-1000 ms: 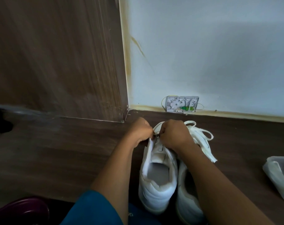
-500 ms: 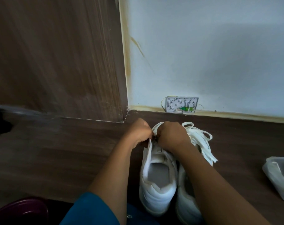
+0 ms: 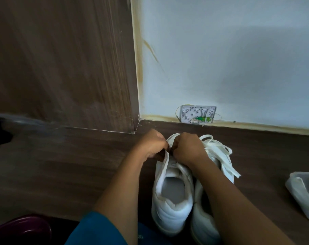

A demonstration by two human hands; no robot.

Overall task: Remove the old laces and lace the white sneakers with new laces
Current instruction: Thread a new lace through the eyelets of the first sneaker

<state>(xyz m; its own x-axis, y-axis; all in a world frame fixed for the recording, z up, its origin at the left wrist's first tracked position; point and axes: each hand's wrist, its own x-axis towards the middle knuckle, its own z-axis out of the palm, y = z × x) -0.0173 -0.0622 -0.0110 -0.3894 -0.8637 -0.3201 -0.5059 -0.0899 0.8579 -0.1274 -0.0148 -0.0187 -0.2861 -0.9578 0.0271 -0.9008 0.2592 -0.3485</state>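
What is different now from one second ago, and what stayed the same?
Very little. The right hand shifted slightly left, closer to the left hand, covering more of the tongue. Both still pinch the sneaker at its eyelets; nothing was taken or let go. The other sneaker, loose laces and bag did not move.

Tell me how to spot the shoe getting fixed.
Look below the white wall, on the dark floor: two sneakers side by side. It is the left sneaker: left hand and right hand grip its front, while the right sneaker carries loose laces.
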